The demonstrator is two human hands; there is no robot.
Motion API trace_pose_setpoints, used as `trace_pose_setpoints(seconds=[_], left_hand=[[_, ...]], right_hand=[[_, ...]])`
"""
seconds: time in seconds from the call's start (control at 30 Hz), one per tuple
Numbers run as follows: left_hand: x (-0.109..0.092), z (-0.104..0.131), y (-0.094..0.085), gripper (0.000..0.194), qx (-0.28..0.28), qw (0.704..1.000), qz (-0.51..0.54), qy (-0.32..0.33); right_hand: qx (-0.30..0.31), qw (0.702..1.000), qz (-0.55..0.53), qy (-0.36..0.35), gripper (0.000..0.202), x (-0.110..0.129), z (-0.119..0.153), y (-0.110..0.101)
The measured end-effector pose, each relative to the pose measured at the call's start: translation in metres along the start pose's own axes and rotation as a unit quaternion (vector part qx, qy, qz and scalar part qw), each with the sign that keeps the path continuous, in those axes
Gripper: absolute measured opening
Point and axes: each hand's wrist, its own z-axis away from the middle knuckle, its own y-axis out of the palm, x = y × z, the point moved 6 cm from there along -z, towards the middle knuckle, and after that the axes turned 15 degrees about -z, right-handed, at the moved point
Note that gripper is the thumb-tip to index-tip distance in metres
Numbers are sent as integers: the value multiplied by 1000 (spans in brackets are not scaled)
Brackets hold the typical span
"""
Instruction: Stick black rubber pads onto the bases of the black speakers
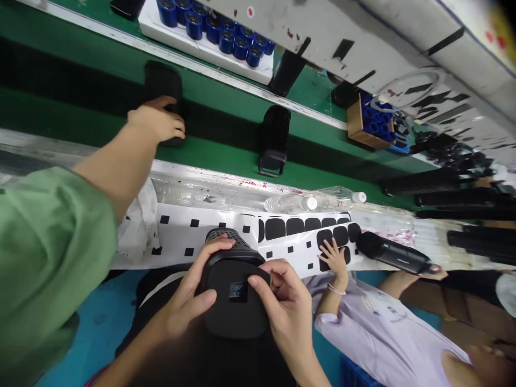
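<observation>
Close in front of me is a black housing with a perforated grille [226, 236], its flat rounded-square end turned up towards me. On that end lies a black adhesive pad [237, 325] with a square cutout, through which a small printed patch shows. My left hand [189, 285] grips the housing's left side, fingers over the grille and thumb on the pad's edge. The pad's upper right corner is lifted slightly, pinched between thumb and fingers of my right hand [284, 301]. Beneath the pad, the housing is mostly hidden.
White sheets of black pads [282, 228] lie on the bench; a co-worker's hand [334, 258] rests on one. Another person's hand [159, 121] holds a black housing [165, 80] on the green belt [226, 134]. Clear bottles [290, 203] and a tray of blue cylinders [226, 40] lie beyond.
</observation>
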Motion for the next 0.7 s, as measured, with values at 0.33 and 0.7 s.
trace_pose_setpoints(seconds=[0.33,0.7], left_hand=[[-4,-5,2,44,-20,1000,17,-10],[-2,-7,5,32,-62,997,21,-28]], right_hand=[[15,1000,14,19,15,-7,3,-2],[32,999,25,15,10,-5,1,0]])
